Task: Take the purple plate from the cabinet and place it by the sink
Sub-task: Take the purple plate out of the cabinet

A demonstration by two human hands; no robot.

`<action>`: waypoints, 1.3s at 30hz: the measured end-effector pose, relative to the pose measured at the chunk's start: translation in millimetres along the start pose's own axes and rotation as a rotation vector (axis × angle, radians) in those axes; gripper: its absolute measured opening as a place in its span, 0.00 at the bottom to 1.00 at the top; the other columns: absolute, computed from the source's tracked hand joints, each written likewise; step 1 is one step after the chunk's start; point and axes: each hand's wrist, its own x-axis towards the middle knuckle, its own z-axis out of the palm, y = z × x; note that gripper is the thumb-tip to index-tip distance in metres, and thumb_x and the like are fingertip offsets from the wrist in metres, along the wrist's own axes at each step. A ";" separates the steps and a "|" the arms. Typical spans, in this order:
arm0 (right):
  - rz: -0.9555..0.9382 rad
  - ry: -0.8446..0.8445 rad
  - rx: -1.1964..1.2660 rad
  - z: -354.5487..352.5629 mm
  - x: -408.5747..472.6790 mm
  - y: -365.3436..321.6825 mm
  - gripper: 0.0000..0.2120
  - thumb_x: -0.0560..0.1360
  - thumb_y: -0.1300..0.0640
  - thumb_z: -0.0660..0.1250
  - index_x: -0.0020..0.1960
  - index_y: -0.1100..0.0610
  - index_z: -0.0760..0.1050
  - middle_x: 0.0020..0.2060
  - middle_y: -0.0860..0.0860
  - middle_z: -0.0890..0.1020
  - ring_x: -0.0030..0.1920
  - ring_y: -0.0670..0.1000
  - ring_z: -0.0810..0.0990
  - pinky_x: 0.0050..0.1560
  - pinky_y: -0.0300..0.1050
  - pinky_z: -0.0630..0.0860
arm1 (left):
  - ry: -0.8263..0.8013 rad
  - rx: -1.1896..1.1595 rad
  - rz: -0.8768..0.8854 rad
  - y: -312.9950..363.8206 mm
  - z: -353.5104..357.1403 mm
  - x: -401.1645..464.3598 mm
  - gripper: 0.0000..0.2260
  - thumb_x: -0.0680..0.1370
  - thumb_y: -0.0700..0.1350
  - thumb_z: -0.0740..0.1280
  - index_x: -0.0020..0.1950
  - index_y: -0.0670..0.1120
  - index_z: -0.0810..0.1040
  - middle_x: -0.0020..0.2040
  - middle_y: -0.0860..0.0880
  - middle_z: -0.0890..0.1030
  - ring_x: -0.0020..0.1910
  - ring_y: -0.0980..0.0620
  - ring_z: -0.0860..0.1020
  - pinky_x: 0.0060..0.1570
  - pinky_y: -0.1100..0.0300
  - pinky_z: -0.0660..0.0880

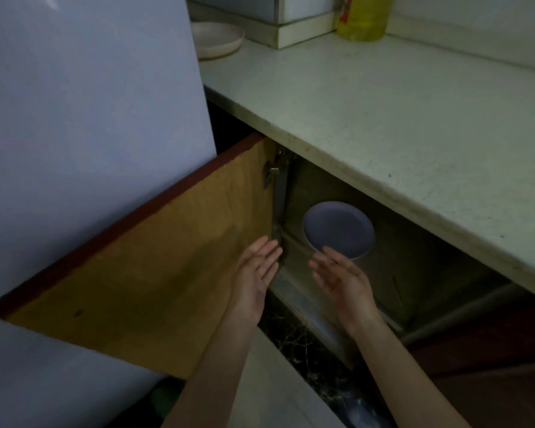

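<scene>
**Open Hands at the Cabinet Mouth, Purple Plate Inside**

Head view, looking down at a low cabinet under a pale speckled stone countertop (383, 118). Swung out to the left: a wooden cabinet door with a yellow-brown inner face and dark red edge (155, 267), its metal hinge (272, 174) visible at the top corner. Behind the door, a tall pale grey-blue appliance panel (84, 103) filling the left side. On the counter at the back: a shallow cream-coloured round plate (217, 38), partly hidden by the panel, and a yellow translucent plastic bottle (365, 17) near the wall, with a white box-like base (291, 29) between them. Dark marbled floor strip (300, 344) below the cabinet opening.

Inside the dim cabinet, a round purple plate (337, 230) resting on top of a pale cylindrical object (359, 262), face up and tipped slightly toward the camera; circular, so no long axis to speak of. Nothing between the plate and the opening except the hands.

Left hand (257, 270) bare, palm turned inward, fingers (266, 248) straight and loosely together, spread open, holding nothing, just in front of the door's hinge edge. Right hand (343, 279) likewise open, palm facing the left one, fingers (325, 257) extended; fingertips overlapping the plate's near rim in the picture, actual contact impossible to tell. Both forearms bare, reaching in from below, well apart from each other.
</scene>
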 end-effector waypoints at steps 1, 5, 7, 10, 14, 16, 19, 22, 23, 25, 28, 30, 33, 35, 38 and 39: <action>-0.003 0.014 0.003 -7.9 8.2 2.8 0.11 0.76 0.65 0.60 0.53 0.56 0.77 0.46 0.53 0.85 0.48 0.50 0.84 0.48 0.43 0.76 | -0.006 -0.020 -0.010 -8.9 1.0 9.8 0.12 0.80 0.38 0.54 0.52 0.50 0.76 0.52 0.51 0.81 0.49 0.57 0.82 0.49 0.62 0.74; 0.000 0.062 0.059 -35.2 41.6 11.6 0.13 0.77 0.68 0.56 0.58 0.61 0.72 0.47 0.55 0.82 0.48 0.51 0.81 0.48 0.43 0.75 | -0.039 -0.052 -0.014 -42.7 7.9 46.3 0.13 0.79 0.36 0.53 0.55 0.48 0.74 0.52 0.50 0.80 0.52 0.55 0.79 0.49 0.62 0.73; -0.029 0.075 0.056 -46.6 55.4 14.8 0.12 0.77 0.69 0.56 0.57 0.61 0.72 0.47 0.56 0.81 0.48 0.51 0.80 0.51 0.43 0.75 | -0.047 -0.030 -0.021 -59.3 11.1 62.9 0.14 0.78 0.34 0.53 0.59 0.46 0.72 0.52 0.50 0.80 0.52 0.54 0.79 0.48 0.62 0.73; -0.068 0.085 0.038 -64.1 75.6 21.0 0.10 0.77 0.68 0.55 0.52 0.61 0.74 0.51 0.58 0.79 0.50 0.54 0.79 0.57 0.46 0.72 | -0.039 -0.007 -0.046 -80.4 15.6 87.2 0.14 0.78 0.34 0.54 0.58 0.46 0.73 0.52 0.48 0.79 0.50 0.53 0.79 0.46 0.61 0.73; -0.093 0.093 0.010 -84.6 100.2 30.5 0.10 0.78 0.65 0.56 0.48 0.58 0.75 0.53 0.59 0.79 0.54 0.55 0.78 0.61 0.48 0.72 | -0.030 0.001 -0.082 -103.3 20.0 112.7 0.16 0.79 0.35 0.54 0.65 0.42 0.69 0.54 0.47 0.77 0.47 0.53 0.78 0.54 0.57 0.71; -0.114 0.100 -0.010 -92.0 112.1 33.8 0.09 0.78 0.64 0.57 0.48 0.57 0.75 0.51 0.58 0.80 0.51 0.54 0.80 0.59 0.48 0.74 | -0.048 -0.012 -0.098 -110.3 22.4 121.9 0.17 0.79 0.35 0.53 0.66 0.43 0.68 0.57 0.46 0.77 0.46 0.53 0.77 0.56 0.56 0.69; -0.120 0.113 -0.009 -96.6 127.9 35.5 0.06 0.76 0.64 0.61 0.49 0.57 0.76 0.48 0.56 0.82 0.48 0.51 0.81 0.54 0.46 0.76 | -0.055 -0.050 -0.074 -114.1 27.2 134.2 0.18 0.78 0.34 0.54 0.67 0.42 0.68 0.61 0.44 0.76 0.50 0.50 0.77 0.56 0.55 0.69; -0.113 0.097 0.061 -95.6 144.5 33.3 0.06 0.75 0.65 0.63 0.49 0.58 0.76 0.44 0.56 0.81 0.45 0.51 0.81 0.53 0.46 0.76 | -0.073 -0.054 -0.045 -114.8 31.9 144.9 0.19 0.77 0.33 0.52 0.67 0.41 0.67 0.64 0.42 0.74 0.60 0.47 0.74 0.59 0.55 0.68; -0.106 0.082 0.082 -95.0 148.4 32.2 0.07 0.74 0.65 0.63 0.51 0.59 0.75 0.45 0.56 0.81 0.45 0.51 0.81 0.53 0.45 0.76 | -0.075 -0.050 -0.040 -115.2 33.1 147.9 0.18 0.77 0.33 0.52 0.66 0.40 0.68 0.64 0.41 0.74 0.62 0.46 0.73 0.59 0.54 0.68; -0.098 0.074 0.082 -96.7 158.2 31.7 0.09 0.73 0.63 0.65 0.54 0.59 0.74 0.47 0.57 0.82 0.47 0.51 0.81 0.54 0.45 0.76 | -0.069 -0.041 -0.024 -117.1 34.9 153.2 0.17 0.77 0.33 0.53 0.64 0.40 0.70 0.62 0.41 0.75 0.63 0.45 0.74 0.58 0.55 0.70; -0.153 0.169 -0.138 -97.8 170.3 32.2 0.13 0.73 0.59 0.67 0.57 0.57 0.73 0.53 0.58 0.80 0.54 0.54 0.78 0.60 0.49 0.74 | -0.026 0.086 0.016 -122.7 36.2 161.2 0.14 0.78 0.37 0.57 0.63 0.41 0.71 0.58 0.42 0.77 0.54 0.47 0.77 0.54 0.55 0.73; -0.272 0.298 -0.516 -100.7 174.6 31.3 0.13 0.76 0.57 0.63 0.59 0.57 0.72 0.57 0.58 0.78 0.53 0.53 0.76 0.55 0.47 0.72 | 0.028 0.318 0.075 -127.2 35.9 169.2 0.14 0.78 0.40 0.59 0.64 0.42 0.71 0.58 0.41 0.77 0.52 0.47 0.77 0.53 0.54 0.74; -0.492 0.366 -0.734 -110.0 179.6 29.8 0.13 0.79 0.59 0.56 0.62 0.58 0.71 0.61 0.58 0.75 0.54 0.52 0.73 0.52 0.45 0.69 | 0.056 0.573 0.161 -126.3 37.6 179.0 0.12 0.78 0.42 0.59 0.61 0.42 0.71 0.58 0.41 0.76 0.54 0.44 0.75 0.55 0.51 0.73; -0.561 0.377 -0.754 -113.5 181.0 29.4 0.15 0.79 0.61 0.55 0.64 0.60 0.70 0.64 0.59 0.74 0.62 0.56 0.73 0.59 0.48 0.69 | 0.074 0.626 0.195 -123.1 38.2 185.1 0.06 0.78 0.41 0.60 0.54 0.43 0.72 0.54 0.42 0.77 0.52 0.45 0.75 0.55 0.50 0.73; -0.633 0.411 -0.809 -116.2 187.4 28.5 0.16 0.79 0.63 0.55 0.65 0.63 0.70 0.64 0.61 0.74 0.65 0.58 0.71 0.66 0.51 0.67 | 0.096 0.722 0.203 -120.7 35.1 196.3 0.02 0.77 0.40 0.62 0.48 0.45 0.73 0.48 0.43 0.77 0.54 0.42 0.76 0.53 0.50 0.73; -0.633 0.425 -0.832 -117.2 191.0 27.3 0.16 0.78 0.64 0.56 0.65 0.64 0.70 0.64 0.62 0.74 0.65 0.59 0.71 0.67 0.52 0.67 | 0.097 0.751 0.200 -120.2 34.3 197.7 0.01 0.76 0.39 0.63 0.46 0.45 0.73 0.48 0.42 0.77 0.55 0.40 0.76 0.53 0.49 0.74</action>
